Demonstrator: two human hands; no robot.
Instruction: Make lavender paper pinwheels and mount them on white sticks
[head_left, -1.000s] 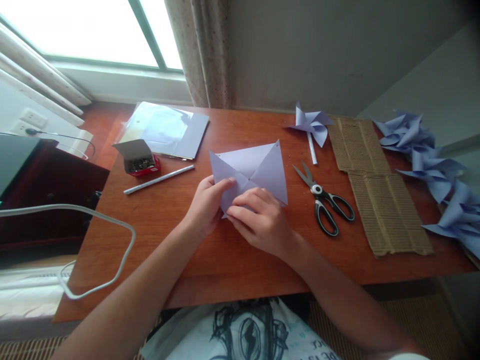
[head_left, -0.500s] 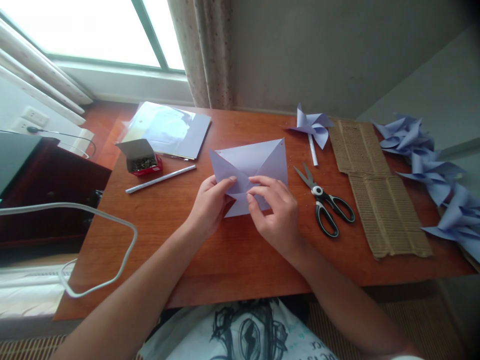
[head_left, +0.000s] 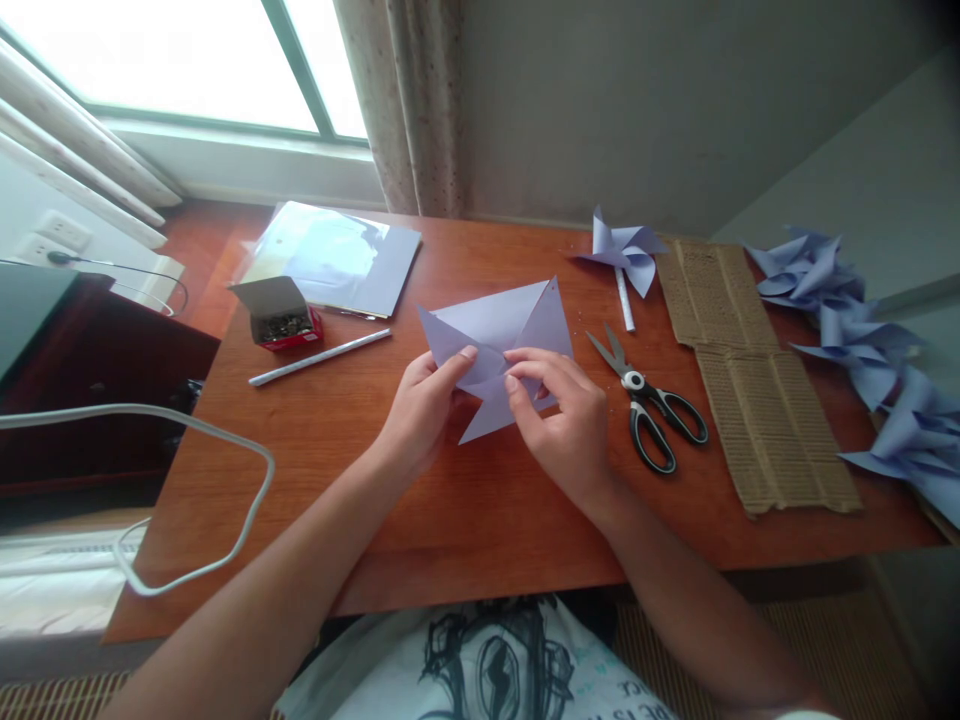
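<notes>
A light purple square of paper (head_left: pixel 495 315), slit from its corners, is held up over the middle of the table. My left hand (head_left: pixel 425 405) grips its left side, the thumb pressing on a flap folded toward the centre. My right hand (head_left: pixel 566 415) pinches the paper near the centre with thumb and forefinger; its other fingers are partly hidden. The lower flap hangs to a point between my hands. To the right lies a pair of scissors (head_left: pixel 646 395) with black-and-grey handles, blades partly apart. A finished paper pinwheel (head_left: pixel 622 245) on a rolled paper stick lies beyond.
An open red box (head_left: pixel 289 325) of small metal pins stands left, beside a rolled paper stick (head_left: pixel 322 358) and a plastic-wrapped paper stack (head_left: pixel 352 255). Corrugated cardboard (head_left: pixel 765 400) and several pinwheels (head_left: pixel 877 340) lie right. A white cable (head_left: pixel 255 510) loops over the table's left edge.
The paper has turned slightly in my hands, its lower point shifting right. My right hand has moved a little to the right, still pinching near the centre.
</notes>
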